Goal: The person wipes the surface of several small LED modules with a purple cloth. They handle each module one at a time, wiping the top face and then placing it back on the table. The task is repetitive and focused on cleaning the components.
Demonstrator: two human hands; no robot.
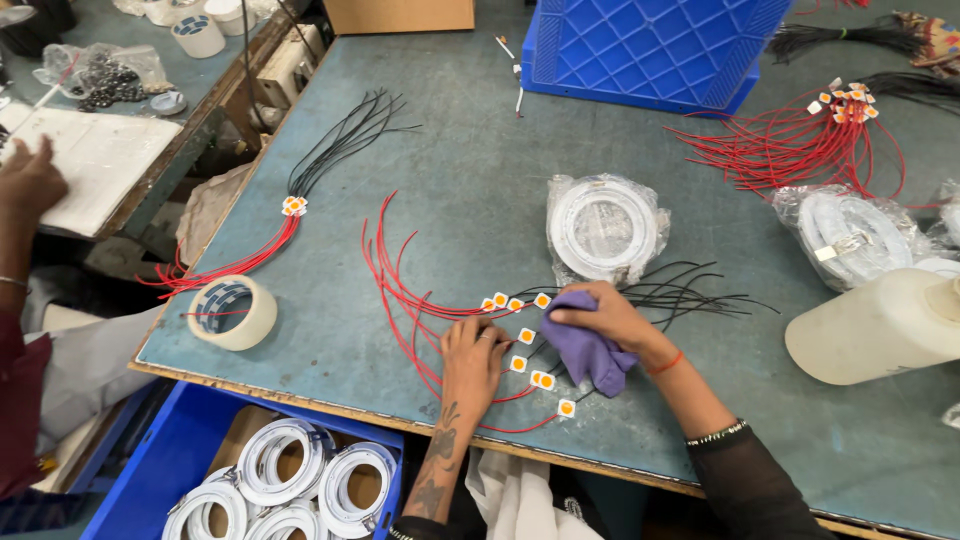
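**Wiping small square chips, mid-batch**

We see the right hand (605, 318) clenched on a purple cloth (590, 350), pressing it down on the grey-green table (450, 170) just right of a loose cluster of small white-and-orange square chips (527, 336). The left hand (472, 358) lies flat, fingers spread and holding nothing, pinning the red wires (400, 290) just left of the chips.

Progress, as we judge it: partway. About eight chips lie exposed near the table's front edge, some touching the cloth, one or two possibly under it; we cannot tell which are already wiped, since they look alike at this size. A finished-looking bundle (293, 206) lies well apart to the left, and another bunch of red-wired chips (845, 100) waits at far right, so more seems left.

Orientation: each wired chip's long axis runs roughly left-right across the table. Red leads fan out left and curl away from us; black leads (690, 290) run right, passing beneath the right hand. Chips lie face up.

Nearby: tape roll (233, 311) at left, bagged white ring (603, 228) behind the hands, white jug (880, 325) on its side at right, blue crate (650, 45) at back. Another person's hand (28, 180) rests at far left, on a separate bench.
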